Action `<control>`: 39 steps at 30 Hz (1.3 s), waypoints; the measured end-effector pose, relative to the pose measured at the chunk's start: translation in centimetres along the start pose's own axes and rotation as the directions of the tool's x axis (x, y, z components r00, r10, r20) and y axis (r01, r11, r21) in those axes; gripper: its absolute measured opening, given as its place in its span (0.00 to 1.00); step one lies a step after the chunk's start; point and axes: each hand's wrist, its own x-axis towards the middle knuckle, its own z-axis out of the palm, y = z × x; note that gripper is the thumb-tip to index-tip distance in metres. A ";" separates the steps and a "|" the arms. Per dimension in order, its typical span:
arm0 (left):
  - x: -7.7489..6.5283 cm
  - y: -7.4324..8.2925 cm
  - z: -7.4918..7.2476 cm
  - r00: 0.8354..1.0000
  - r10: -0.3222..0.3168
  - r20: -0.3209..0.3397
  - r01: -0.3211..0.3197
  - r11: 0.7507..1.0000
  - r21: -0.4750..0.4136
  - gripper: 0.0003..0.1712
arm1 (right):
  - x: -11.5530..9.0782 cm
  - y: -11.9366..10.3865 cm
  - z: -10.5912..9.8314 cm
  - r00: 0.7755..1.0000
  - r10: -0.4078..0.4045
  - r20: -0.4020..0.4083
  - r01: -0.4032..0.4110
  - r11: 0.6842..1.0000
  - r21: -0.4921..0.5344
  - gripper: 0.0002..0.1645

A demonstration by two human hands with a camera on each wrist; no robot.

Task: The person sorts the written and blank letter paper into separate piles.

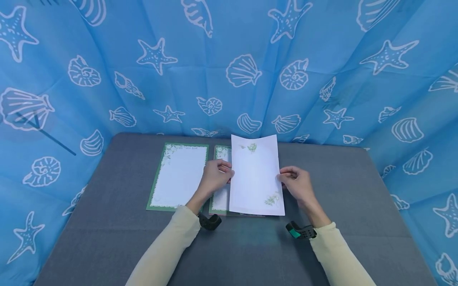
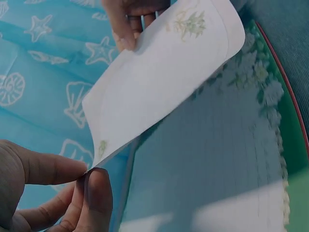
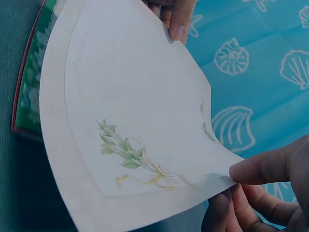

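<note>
The left hand (image 1: 216, 176) is pinching one long edge of a white sheet (image 1: 255, 174) with green sprigs, and the right hand (image 1: 297, 184) is pinching the opposite edge. Between them they're holding it up over a green-bordered page (image 1: 219, 201), partly covering it. Another framed page (image 1: 180, 174) is lying to the left on the grey worktop (image 1: 343, 190), while a shell-patterned curtain (image 1: 214, 89) is hanging behind.

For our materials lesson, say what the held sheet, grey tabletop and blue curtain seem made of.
Sheet: matte paper, probably, as it is thin and bends smoothly. Tabletop: perhaps dull cloth, with faint crease lines. Curtain: smooth fabric or plastic, unclear which, hanging in folds.
</note>
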 end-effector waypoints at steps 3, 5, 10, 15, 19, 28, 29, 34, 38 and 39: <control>0.2 0.4 0.7 1.000 0.005 0.007 -0.005 0.999 0.036 0.09 | -0.1 0.1 -0.8 1.000 0.009 -0.010 -0.010 1.000 -0.018 0.14; 0.3 0.6 1.2 1.000 0.000 0.012 0.000 0.998 0.058 0.09 | -0.1 0.3 -1.3 1.000 0.018 -0.017 -0.019 1.000 -0.022 0.14; 0.6 1.0 2.5 1.000 -0.013 0.027 0.010 0.997 0.081 0.09 | 0.0 0.8 -2.7 0.999 0.033 -0.039 -0.034 0.999 -0.041 0.14; 1.0 1.2 4.1 0.999 -0.025 0.026 0.022 0.995 0.095 0.08 | -0.1 1.1 -3.9 0.998 0.039 -0.057 -0.043 0.997 -0.066 0.16; 1.0 1.3 5.4 1.000 -0.016 0.026 0.014 0.996 0.086 0.07 | 0.6 2.5 -4.6 0.996 0.034 -0.086 -0.042 0.994 -0.096 0.15; 1.7 1.0 7.7 0.999 -0.023 0.023 0.020 0.995 0.100 0.07 | 4.0 10.0 -6.8 0.991 -0.009 -0.132 -0.005 0.995 -0.101 0.18; 1.8 1.0 7.9 0.999 -0.027 0.022 0.025 0.994 0.104 0.07 | 4.4 10.8 -6.9 0.990 -0.010 -0.142 -0.006 0.994 -0.113 0.18; 2.1 1.0 8.9 0.999 -0.032 0.024 0.028 0.991 0.134 0.07 | 5.3 12.9 -7.7 0.987 0.010 -0.158 -0.035 0.987 -0.158 0.20; 2.2 1.2 9.8 0.999 -0.040 0.020 0.036 0.984 0.174 0.06 | 5.7 13.8 -8.3 0.984 0.037 -0.177 -0.070 0.980 -0.187 0.20; 2.2 1.3 10.0 0.999 -0.041 0.017 0.037 0.982 0.185 0.05 | 5.7 13.9 -8.4 0.983 0.042 -0.180 -0.078 0.978 -0.194 0.20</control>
